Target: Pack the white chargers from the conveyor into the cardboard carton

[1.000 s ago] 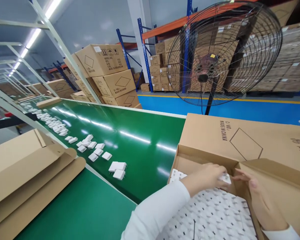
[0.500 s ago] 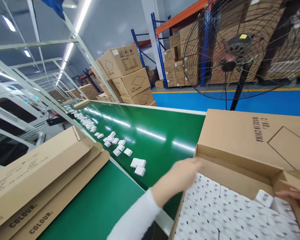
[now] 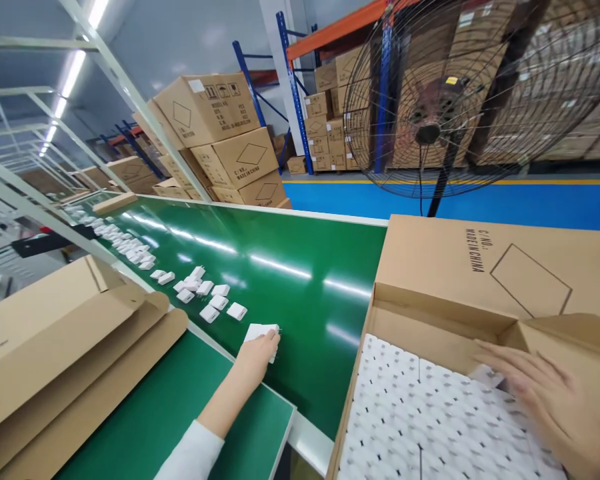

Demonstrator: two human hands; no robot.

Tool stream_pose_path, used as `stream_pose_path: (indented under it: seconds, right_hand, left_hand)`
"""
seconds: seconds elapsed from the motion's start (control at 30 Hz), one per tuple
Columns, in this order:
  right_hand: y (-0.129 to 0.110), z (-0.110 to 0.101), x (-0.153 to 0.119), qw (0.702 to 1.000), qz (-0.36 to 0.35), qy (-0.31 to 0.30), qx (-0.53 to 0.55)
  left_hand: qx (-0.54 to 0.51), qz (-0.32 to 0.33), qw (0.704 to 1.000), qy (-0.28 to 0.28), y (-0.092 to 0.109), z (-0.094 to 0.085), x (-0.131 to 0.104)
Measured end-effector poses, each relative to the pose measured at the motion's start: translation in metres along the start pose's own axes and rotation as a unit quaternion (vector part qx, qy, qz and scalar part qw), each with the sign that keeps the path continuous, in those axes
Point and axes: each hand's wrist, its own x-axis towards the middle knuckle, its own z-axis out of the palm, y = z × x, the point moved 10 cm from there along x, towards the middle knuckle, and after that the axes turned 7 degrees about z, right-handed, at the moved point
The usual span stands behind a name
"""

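White plug adapters [image 3: 237,311]: loose on the green belt [image 3: 310,307], from its far left end to its near edge; also packed tight in the open carton [image 3: 420,333] at the belt's right end.
Left hand [image 3: 254,357]: by the belt's near edge, fingers bent down onto adapters; cannot tell whether the grip is closed.
Right hand [image 3: 545,393]: over the carton's far right corner, fingers stretched out, nothing visibly gripped; motion-blurred. Blurred white piece [image 3: 487,375] just by the fingertips, probably another adapter.
Packing: rows side by side, small dark marks uppermost; presumably each props its neighbour and no room is wasted.
Carton flap [image 3: 430,260]: laid back past the far edge, likely to leave the mouth free.
Cardboard [image 3: 45,313]: layered over the desk's [image 3: 260,427] left side, likely out of the reach path.
Belt count: at least two adapters under the left hand, about nine in the middle group, two beyond; far heap too crowded.
Carton count: one open; contents run out of frame, uncountable.
Fan [image 3: 427,133]: one, past the belt.
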Motion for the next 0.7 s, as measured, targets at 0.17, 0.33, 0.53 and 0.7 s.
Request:
stream_pose_path:
  seconds: [0.17, 0.33, 0.53, 0.7]
  right_hand:
    - [-0.031, 0.002, 0.003, 0.997, -0.055, -0.053, -0.013]
    - [-0.036, 0.018, 0.014, 0.988, -0.04, -0.146, -0.026]
    - [-0.043, 0.013, 0.022, 0.986, -0.023, -0.162, -0.019]
    - [-0.045, 0.001, 0.026, 0.994, -0.022, -0.11, -0.014]
  left_hand:
    - [0.036, 0.007, 0.999, 0.026, 0.005, -0.025, 0.001]
    - [0.029, -0.007, 0.999, 0.036, 0.009, -0.034, 0.016]
    - [-0.012, -0.013, 0.999, 0.031, 0.006, -0.037, 0.034]
    - [-0.354, 0.009, 0.927, 0.126, 0.031, -0.072, 0.016]
